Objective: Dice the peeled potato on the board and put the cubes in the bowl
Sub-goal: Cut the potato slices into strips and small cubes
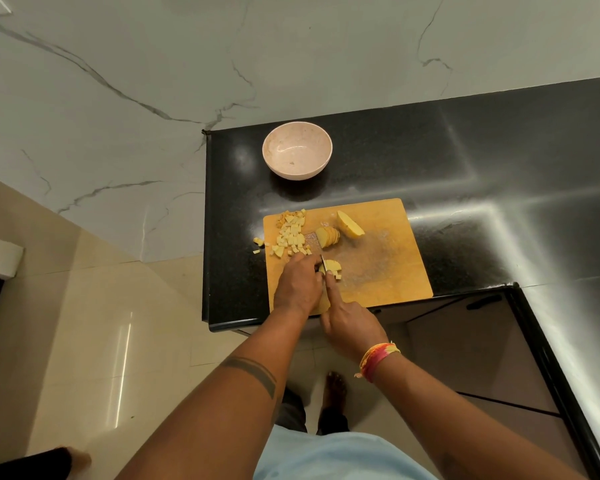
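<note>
Potato slices, pale yellow (332, 265), need curled left fingers (300, 284) holding them steady while right hand (350, 322) grips small knife (323, 263).

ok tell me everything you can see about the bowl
The round pale pink bowl looks like speckled plastic or ceramic, with a smooth rim and deep curved inside. It stands upright on the glossy black stone counter, beyond the far left corner of the orange-tan wooden cutting board, apart from it. No potato cubes are in it yet; only a tiny dark speck shows near the bottom. Nothing touches it but the counter, and neither hand is near.
</note>
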A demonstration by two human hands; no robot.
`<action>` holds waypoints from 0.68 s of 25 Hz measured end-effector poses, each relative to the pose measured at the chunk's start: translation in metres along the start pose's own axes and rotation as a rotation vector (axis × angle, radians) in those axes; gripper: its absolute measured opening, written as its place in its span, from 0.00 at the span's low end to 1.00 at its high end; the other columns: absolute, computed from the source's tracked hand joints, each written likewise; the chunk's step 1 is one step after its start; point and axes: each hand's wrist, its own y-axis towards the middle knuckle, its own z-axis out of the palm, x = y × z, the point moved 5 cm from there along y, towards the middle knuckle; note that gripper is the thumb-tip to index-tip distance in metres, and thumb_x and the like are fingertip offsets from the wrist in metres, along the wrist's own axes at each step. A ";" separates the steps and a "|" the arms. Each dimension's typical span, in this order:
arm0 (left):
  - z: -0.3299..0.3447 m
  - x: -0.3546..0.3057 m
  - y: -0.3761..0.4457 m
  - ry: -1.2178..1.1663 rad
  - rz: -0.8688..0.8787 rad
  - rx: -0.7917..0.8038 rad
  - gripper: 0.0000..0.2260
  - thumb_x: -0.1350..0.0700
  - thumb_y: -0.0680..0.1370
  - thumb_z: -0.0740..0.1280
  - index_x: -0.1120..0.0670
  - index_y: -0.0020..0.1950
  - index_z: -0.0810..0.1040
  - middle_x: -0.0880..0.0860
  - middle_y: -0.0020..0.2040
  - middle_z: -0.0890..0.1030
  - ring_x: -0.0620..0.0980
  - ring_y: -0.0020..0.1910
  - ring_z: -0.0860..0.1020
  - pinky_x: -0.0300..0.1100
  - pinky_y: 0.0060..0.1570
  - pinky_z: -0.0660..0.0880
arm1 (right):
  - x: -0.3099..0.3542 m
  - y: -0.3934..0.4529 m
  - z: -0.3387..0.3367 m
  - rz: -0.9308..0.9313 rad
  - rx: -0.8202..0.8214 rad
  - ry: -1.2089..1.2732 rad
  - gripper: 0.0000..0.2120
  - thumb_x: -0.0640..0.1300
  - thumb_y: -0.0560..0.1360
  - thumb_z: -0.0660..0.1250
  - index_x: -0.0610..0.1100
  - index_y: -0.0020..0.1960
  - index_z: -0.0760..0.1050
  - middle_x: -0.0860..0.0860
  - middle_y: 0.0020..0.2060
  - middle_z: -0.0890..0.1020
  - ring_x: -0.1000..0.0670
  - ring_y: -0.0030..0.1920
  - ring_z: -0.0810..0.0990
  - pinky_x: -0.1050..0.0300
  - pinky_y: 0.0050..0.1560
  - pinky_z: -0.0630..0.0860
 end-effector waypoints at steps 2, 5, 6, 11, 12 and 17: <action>0.002 -0.001 -0.001 -0.007 -0.007 -0.001 0.14 0.59 0.80 0.67 0.53 0.66 0.80 0.52 0.60 0.77 0.51 0.58 0.77 0.45 0.58 0.77 | -0.003 -0.013 0.005 0.004 0.019 -0.005 0.37 0.48 0.81 0.53 0.52 0.82 0.33 0.48 0.33 0.78 0.46 0.30 0.77 0.49 0.33 0.77; 0.003 -0.002 -0.001 -0.017 -0.019 0.004 0.13 0.58 0.80 0.67 0.52 0.65 0.80 0.52 0.60 0.77 0.51 0.57 0.77 0.48 0.58 0.78 | -0.009 -0.031 0.010 0.000 0.033 0.004 0.39 0.47 0.80 0.54 0.53 0.82 0.32 0.50 0.31 0.78 0.49 0.28 0.75 0.53 0.28 0.71; 0.002 -0.002 0.000 -0.015 -0.024 0.005 0.13 0.58 0.80 0.67 0.52 0.65 0.80 0.52 0.60 0.77 0.51 0.58 0.77 0.48 0.58 0.77 | -0.012 -0.036 0.010 -0.004 0.033 0.000 0.39 0.48 0.80 0.54 0.53 0.82 0.33 0.50 0.30 0.78 0.49 0.28 0.75 0.53 0.29 0.71; 0.000 -0.001 0.001 -0.010 -0.031 0.021 0.13 0.59 0.80 0.66 0.53 0.65 0.79 0.53 0.59 0.77 0.52 0.58 0.76 0.45 0.58 0.75 | -0.022 -0.049 0.003 0.000 -0.036 0.052 0.39 0.46 0.80 0.55 0.55 0.82 0.34 0.52 0.28 0.76 0.49 0.27 0.75 0.52 0.27 0.67; 0.000 -0.001 0.000 -0.024 -0.024 0.022 0.14 0.59 0.80 0.66 0.52 0.66 0.78 0.53 0.60 0.76 0.52 0.58 0.76 0.46 0.59 0.75 | -0.025 -0.047 0.001 0.012 -0.065 0.076 0.39 0.46 0.80 0.55 0.55 0.82 0.34 0.52 0.28 0.76 0.49 0.26 0.75 0.52 0.27 0.68; 0.008 0.003 -0.007 -0.063 0.031 0.073 0.23 0.50 0.78 0.71 0.45 0.72 0.69 0.50 0.64 0.71 0.50 0.60 0.76 0.49 0.59 0.78 | -0.033 -0.033 0.004 0.094 -0.107 0.132 0.40 0.45 0.80 0.56 0.53 0.82 0.32 0.52 0.29 0.77 0.49 0.27 0.75 0.54 0.26 0.66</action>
